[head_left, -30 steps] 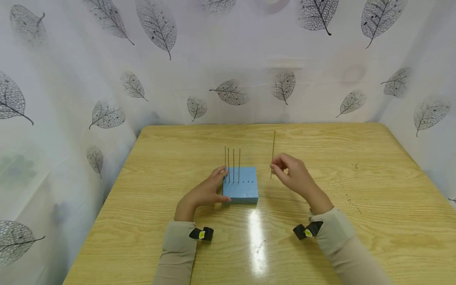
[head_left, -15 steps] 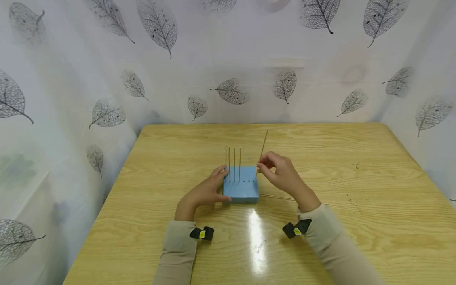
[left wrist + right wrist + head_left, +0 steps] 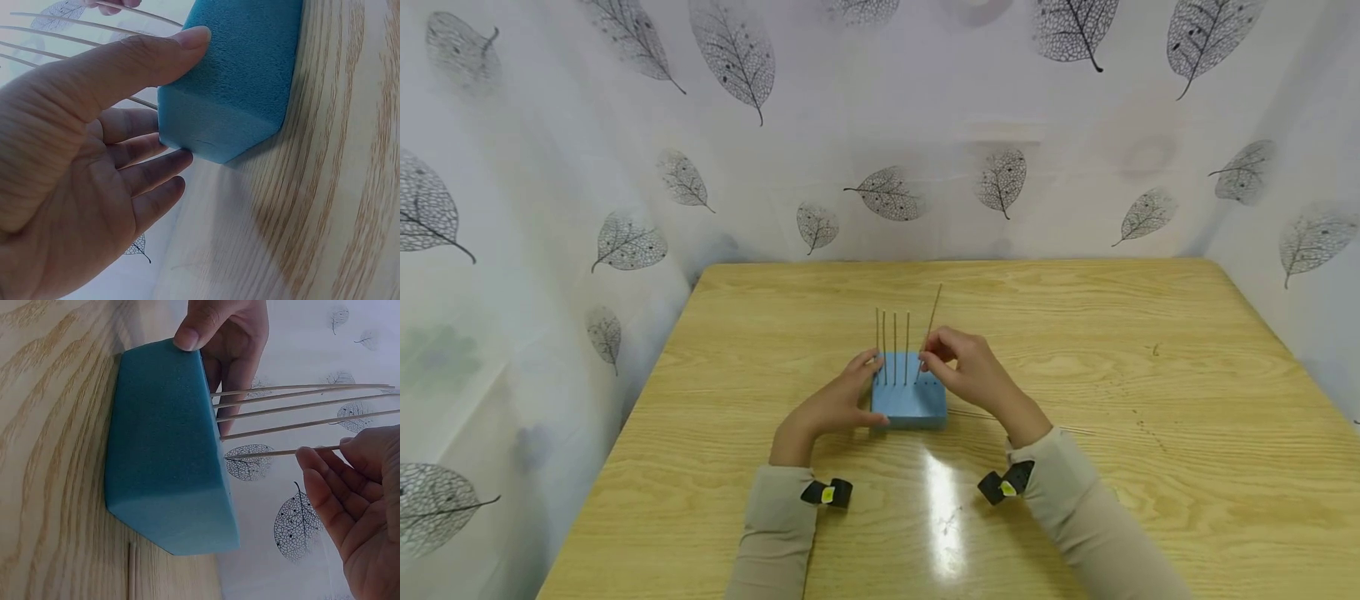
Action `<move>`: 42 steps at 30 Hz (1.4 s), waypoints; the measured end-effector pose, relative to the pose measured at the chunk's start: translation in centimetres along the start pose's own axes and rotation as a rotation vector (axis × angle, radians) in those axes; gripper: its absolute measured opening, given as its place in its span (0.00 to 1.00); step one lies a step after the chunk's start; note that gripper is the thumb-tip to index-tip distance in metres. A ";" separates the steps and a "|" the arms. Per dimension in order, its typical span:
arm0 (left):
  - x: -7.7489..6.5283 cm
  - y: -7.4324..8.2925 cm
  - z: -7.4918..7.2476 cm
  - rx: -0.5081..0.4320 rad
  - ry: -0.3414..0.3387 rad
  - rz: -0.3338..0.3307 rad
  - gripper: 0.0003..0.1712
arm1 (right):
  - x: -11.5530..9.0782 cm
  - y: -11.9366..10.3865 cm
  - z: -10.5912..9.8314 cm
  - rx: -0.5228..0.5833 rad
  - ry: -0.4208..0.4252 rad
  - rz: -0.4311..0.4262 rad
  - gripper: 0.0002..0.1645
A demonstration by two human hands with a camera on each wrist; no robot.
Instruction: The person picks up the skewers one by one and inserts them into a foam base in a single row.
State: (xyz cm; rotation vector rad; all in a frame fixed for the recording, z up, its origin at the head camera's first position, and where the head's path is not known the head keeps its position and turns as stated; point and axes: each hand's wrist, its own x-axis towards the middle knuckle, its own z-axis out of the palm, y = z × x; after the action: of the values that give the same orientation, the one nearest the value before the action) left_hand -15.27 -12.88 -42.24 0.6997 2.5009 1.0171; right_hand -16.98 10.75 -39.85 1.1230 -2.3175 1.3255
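A blue foam block (image 3: 913,406) sits on the table with several thin wooden sticks (image 3: 895,346) standing in a row in its top. My left hand (image 3: 829,410) grips the block at its left end, thumb on the front face and fingertips at the side and back. In my right hand (image 3: 972,372), thumb and fingers pinch another stick (image 3: 278,452), tilted with its upper end to the right. Its lower tip meets the block's top, beside the standing sticks, in the right wrist view. Small dark holes (image 3: 930,383) continue the row to the right.
Loose sticks (image 3: 976,413) lie on the wooden table (image 3: 700,475) right of the block, partly behind the right forearm. A white curtain (image 3: 917,108) with leaf prints hangs beyond the table's far edge and on both sides.
My right hand has moved left with the pinched stick, from right of the block to over its top, and the stick's tip has come down at the row. My left hand stays on the block.
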 end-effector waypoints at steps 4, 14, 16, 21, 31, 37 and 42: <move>0.0 0.1 0.0 -0.002 -0.001 -0.001 0.53 | 0.0 0.0 0.0 -0.015 -0.001 0.002 0.05; -0.1 0.2 -0.1 -0.008 -0.002 -0.002 0.53 | -0.1 0.3 0.4 -0.024 -0.031 0.009 0.04; -0.1 0.2 -0.1 -0.010 -0.003 -0.004 0.53 | -0.2 0.4 0.7 -0.045 -0.046 0.013 0.04; -0.1 0.2 -0.1 -0.005 -0.008 -0.009 0.53 | -0.4 0.5 1.2 -0.096 -0.073 0.034 0.05; -0.1 0.3 -0.2 -0.010 -0.020 -0.003 0.53 | -0.9 0.8 1.5 -0.116 -0.119 0.094 0.02; 0.0 0.2 -0.1 -0.008 -0.009 -0.011 0.53 | -0.9 0.8 1.6 -0.103 -0.118 0.101 0.02; 0.0 0.1 0.1 0.003 -0.005 -0.009 0.53 | -1.2 0.9 1.6 -0.107 -0.118 0.116 0.02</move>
State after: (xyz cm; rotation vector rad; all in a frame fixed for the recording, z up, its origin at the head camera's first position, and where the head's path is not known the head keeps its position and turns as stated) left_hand -15.26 -12.78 -42.23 0.6896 2.4996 1.0078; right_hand -16.62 10.32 -41.94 1.0755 -2.5405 1.1854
